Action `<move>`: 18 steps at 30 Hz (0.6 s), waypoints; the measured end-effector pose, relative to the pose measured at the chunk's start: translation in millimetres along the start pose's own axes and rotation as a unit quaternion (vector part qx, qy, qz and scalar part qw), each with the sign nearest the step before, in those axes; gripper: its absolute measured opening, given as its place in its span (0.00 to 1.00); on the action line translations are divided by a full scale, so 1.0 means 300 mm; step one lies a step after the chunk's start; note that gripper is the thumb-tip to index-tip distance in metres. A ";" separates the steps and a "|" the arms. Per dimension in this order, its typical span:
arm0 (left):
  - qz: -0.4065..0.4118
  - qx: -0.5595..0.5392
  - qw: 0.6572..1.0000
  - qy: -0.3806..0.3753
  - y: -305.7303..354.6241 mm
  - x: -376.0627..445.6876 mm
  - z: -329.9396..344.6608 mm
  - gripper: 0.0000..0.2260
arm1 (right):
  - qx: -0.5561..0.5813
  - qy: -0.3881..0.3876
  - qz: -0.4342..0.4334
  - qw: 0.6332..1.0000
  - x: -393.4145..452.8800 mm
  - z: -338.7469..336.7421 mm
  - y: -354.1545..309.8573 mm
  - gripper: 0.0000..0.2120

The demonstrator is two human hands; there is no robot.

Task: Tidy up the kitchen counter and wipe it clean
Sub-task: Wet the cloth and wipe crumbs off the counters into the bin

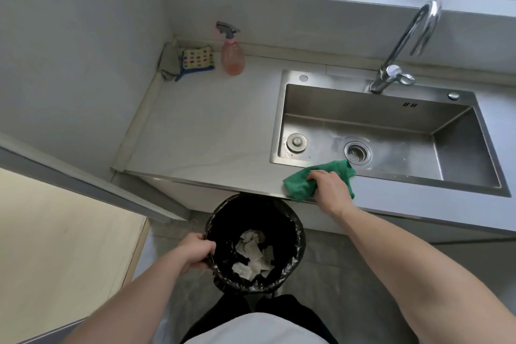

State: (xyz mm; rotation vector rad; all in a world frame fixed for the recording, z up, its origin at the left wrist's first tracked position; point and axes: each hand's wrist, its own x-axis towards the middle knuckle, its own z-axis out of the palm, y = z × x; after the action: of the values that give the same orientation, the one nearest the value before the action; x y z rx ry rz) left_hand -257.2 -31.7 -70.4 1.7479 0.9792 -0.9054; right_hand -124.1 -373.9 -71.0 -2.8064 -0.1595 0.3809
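Observation:
My right hand (331, 186) grips a green cloth (300, 183) that lies on the front edge of the pale counter (206, 131), just in front of the sink. My left hand (195, 253) holds the left rim of a black-lined waste bin (296, 232), which is below the counter edge. Several crumpled white paper scraps (252, 255) lie at the bottom of the bin.
A steel sink (458, 148) with a drain and a tall chrome tap (402, 47) fills the right of the counter. In the back left corner stand a pink spray bottle (232, 56) and a spotted sponge (197, 58) on a grey rag. A pale wooden door panel (55, 246) is at my left.

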 end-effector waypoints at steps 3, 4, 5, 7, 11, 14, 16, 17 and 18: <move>0.006 0.002 1.000 -0.014 0.003 0.011 0.021 0.11 | 0.021 0.036 0.077 0.996 0.001 -0.036 0.036 0.24; 0.008 0.001 1.000 -0.018 -0.001 0.013 0.028 0.10 | 0.030 0.050 0.083 0.995 -0.004 -0.042 0.032 0.22; 0.011 0.003 1.000 -0.020 -0.006 0.019 0.035 0.10 | 0.038 0.063 0.076 0.994 -0.012 -0.048 0.019 0.21; 0.013 0.008 1.000 -0.019 -0.019 0.030 0.050 0.10 | 0.051 0.075 0.036 0.995 -0.031 -0.056 -0.024 0.20; 0.014 0.021 0.998 -0.051 -0.031 0.061 0.078 0.15 | 0.067 0.068 -0.038 0.995 -0.054 -0.043 -0.126 0.20; 0.025 0.044 0.996 -0.070 -0.053 0.120 0.110 0.20 | 0.040 0.047 -0.086 0.994 -0.061 -0.025 -0.170 0.20; 0.032 0.056 0.996 -0.066 -0.024 0.066 0.144 0.16 | 0.015 0.041 -0.107 0.993 -0.066 -0.026 -0.159 0.20; 0.033 0.056 0.996 -0.060 -0.011 0.046 0.160 0.14 | 0.006 0.040 -0.112 0.993 -0.063 -0.029 -0.143 0.20; 0.033 0.057 0.996 -0.058 0.000 0.031 0.175 0.13 | 0.000 0.040 -0.114 0.993 -0.058 -0.036 -0.120 0.20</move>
State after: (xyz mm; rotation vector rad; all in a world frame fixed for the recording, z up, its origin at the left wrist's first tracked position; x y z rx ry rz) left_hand -261.9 -78.7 -95.3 1.7901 0.8039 -1.0258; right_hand -140.4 -345.4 -45.7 -2.7584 -0.4558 0.2139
